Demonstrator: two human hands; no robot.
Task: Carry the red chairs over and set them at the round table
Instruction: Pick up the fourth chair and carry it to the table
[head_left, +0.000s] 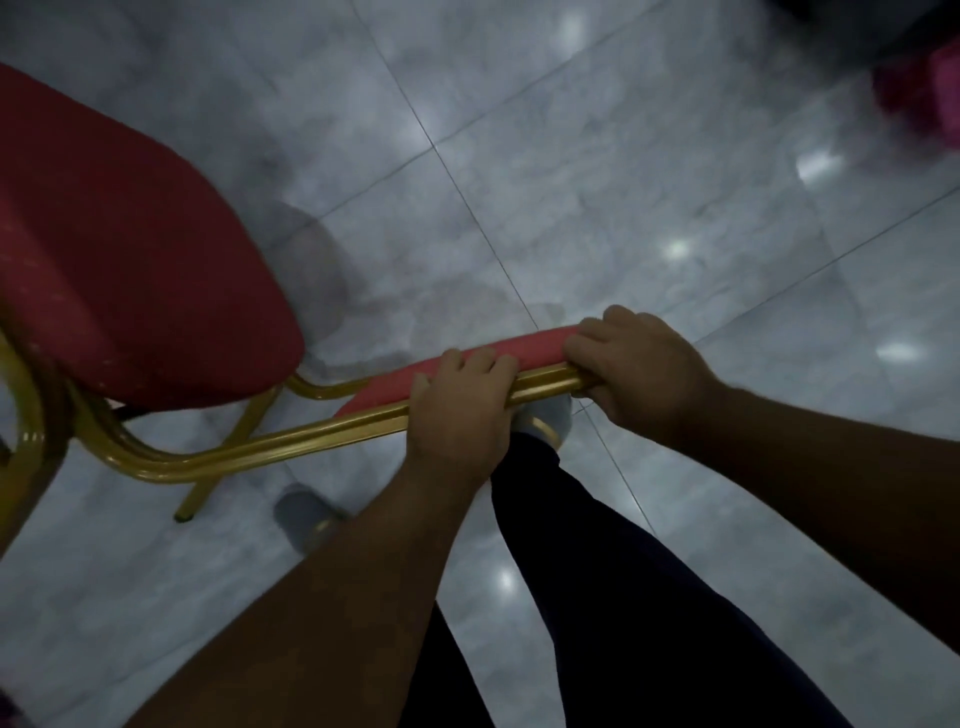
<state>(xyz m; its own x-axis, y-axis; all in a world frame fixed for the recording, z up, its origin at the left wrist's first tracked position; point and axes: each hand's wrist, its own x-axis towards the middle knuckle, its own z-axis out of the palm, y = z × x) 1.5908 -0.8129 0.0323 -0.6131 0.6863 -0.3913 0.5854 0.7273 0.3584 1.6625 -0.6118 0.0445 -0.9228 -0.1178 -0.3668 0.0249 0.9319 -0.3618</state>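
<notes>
A red chair with a padded seat and a gold metal frame hangs tilted over the floor, its seat at the left. Its red backrest top runs across the middle of the view. My left hand is wrapped over the backrest's top edge and gold rail. My right hand grips the same backrest at its right end. One gold chair leg points down toward the floor. The round table is out of sight.
Glossy grey marble floor tiles with light reflections fill the view. My dark trousers and light shoes are below the chair. A blurred pink and red object sits at the top right corner.
</notes>
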